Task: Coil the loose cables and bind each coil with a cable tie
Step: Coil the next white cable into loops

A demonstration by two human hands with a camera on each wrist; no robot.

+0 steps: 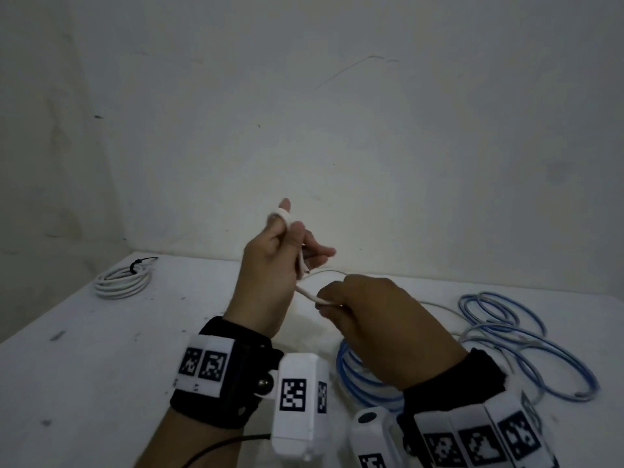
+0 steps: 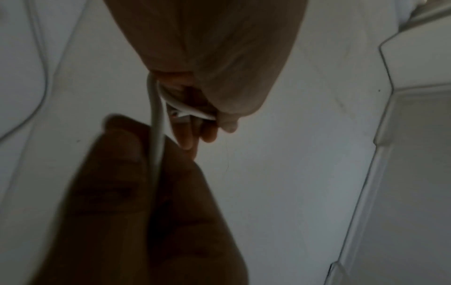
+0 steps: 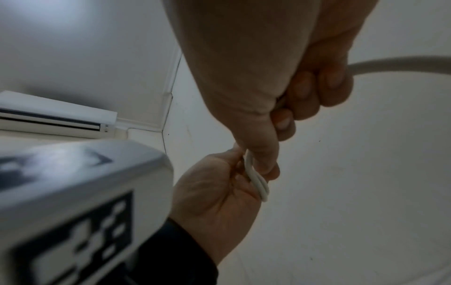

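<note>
A white cable (image 1: 309, 293) stretches between my two raised hands above the white table (image 1: 101, 349). My left hand (image 1: 290, 221) has a turn of it looped over the index finger, with the thumb pressing it down. My right hand (image 1: 326, 303) pinches the cable a short way below. In the left wrist view the cable (image 2: 156, 135) runs down from my left fingers (image 2: 185, 135) into the dark right hand (image 2: 136, 192). In the right wrist view my right thumb (image 3: 264, 160) presses the cable (image 3: 258, 185) against the left hand (image 3: 214, 194). The rest trails off to the right.
A white coil (image 1: 123, 282) bound with a black cable tie (image 1: 138, 265) lies at the table's far left. A blue coil (image 1: 354, 373) sits under my right wrist, and loose blue loops (image 1: 513, 332) spread at the right. A bare wall (image 1: 304, 113) stands behind.
</note>
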